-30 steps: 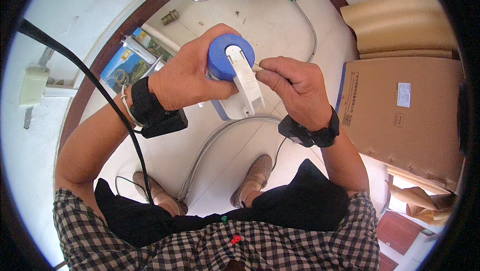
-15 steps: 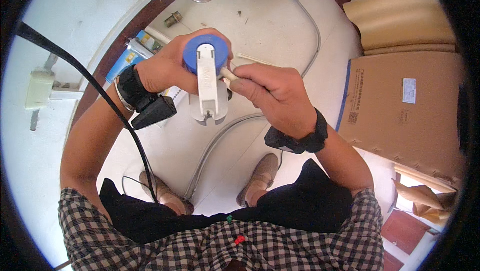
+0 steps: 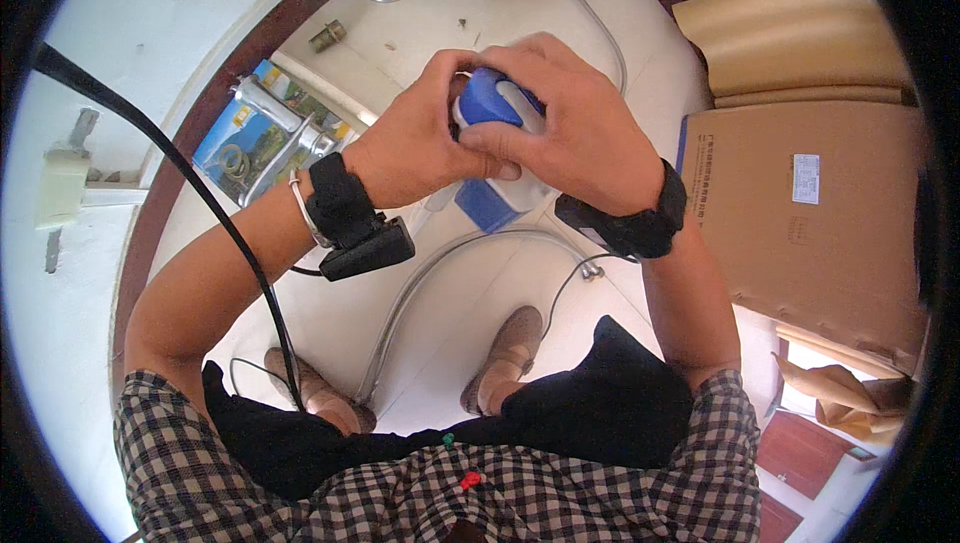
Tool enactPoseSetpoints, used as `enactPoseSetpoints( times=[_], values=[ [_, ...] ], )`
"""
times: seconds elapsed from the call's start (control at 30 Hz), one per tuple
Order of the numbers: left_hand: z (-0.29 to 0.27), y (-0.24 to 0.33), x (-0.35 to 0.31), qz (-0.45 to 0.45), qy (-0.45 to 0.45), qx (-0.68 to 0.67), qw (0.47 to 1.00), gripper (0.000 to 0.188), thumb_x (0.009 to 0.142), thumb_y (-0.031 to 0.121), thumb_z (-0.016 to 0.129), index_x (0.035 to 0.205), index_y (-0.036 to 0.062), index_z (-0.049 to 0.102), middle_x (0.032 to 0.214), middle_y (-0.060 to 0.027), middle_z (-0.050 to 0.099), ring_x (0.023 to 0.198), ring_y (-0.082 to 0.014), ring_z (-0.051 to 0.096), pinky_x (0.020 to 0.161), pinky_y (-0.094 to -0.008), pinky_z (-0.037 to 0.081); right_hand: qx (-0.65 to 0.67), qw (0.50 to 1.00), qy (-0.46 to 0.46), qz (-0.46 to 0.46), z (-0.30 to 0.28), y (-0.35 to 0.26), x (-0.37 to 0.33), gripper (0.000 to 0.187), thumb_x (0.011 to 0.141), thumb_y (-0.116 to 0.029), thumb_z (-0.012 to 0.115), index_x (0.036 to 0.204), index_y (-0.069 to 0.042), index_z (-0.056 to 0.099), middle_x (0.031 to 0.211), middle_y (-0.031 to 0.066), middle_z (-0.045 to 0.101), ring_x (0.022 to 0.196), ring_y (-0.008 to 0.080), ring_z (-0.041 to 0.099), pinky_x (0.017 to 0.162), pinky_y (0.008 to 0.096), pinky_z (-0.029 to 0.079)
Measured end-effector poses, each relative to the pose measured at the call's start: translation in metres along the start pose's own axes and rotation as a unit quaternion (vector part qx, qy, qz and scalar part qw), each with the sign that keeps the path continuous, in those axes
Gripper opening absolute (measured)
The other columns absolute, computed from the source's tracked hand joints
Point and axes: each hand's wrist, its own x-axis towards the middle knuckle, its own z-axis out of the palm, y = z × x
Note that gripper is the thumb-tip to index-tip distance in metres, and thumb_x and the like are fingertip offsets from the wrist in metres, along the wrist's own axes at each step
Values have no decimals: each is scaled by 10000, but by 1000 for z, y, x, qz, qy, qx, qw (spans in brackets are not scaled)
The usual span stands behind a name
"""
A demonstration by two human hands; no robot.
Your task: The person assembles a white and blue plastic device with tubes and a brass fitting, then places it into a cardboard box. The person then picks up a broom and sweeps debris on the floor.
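Observation:
Both my hands grip a blue and white plastic fitting in front of me, above the floor. A rounded blue top with a pale grey-white strip shows between my fingers, and a blue and white lower part sticks out under them. My left hand is closed round its left side, thumb low on the front. My right hand wraps over the right side and top, its thumb pressed across the front. My fingers hide much of the fitting, so I cannot tell its exact kind.
Metal tap parts lie on a colourful printed sheet at the left. A grey hose curves over the floor, and a brass fitting sits further back. The large cardboard box stands at right; a black cable hangs at left.
The fitting has turned and moved right, its long white arm no longer facing me. My right hand has shifted from pinching a pale stick to gripping the fitting; the stick is out of sight.

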Motion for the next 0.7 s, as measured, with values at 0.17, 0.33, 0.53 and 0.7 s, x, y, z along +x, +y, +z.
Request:
enactPoseSetpoints(
  times=[0.17,0.33,0.53,0.7],
  values=[
    [-4,-39,-19,-39,-94,-54,993,963,656,290,905,1388,31,335,1359,-195,466,1232,-285,509,1058,-406,421,75,993,41,81,3,20,-16,486,725,-313,797,1070,-1,656,968,158,624,860,276,629,765,346,520],
    [2,-48,-27,-101,-130,45,985,961,550,214,945,1354,42,448,1245,-126,596,1140,-219,578,1012,-352,450,214,964,42,150,8,27,-18,475,780,-292,787,1117,11,645,1029,122,637,909,203,632,787,315,526],
    [-12,-19,-18,-227,-180,7,957,759,599,161,914,1239,25,528,1014,-95,668,938,-218,645,846,-364,515,321,929,14,181,15,54,-32,378,888,-255,661,1162,6,637,1087,102,647,952,167,616,863,292,493],
    [-7,-32,-28,-142,-134,125,973,616,665,162,869,1151,39,512,899,-133,673,861,-307,676,740,-410,527,298,928,10,222,43,64,-32,389,963,-313,544,1166,7,631,1035,92,660,931,165,604,863,286,471]
  ],
)
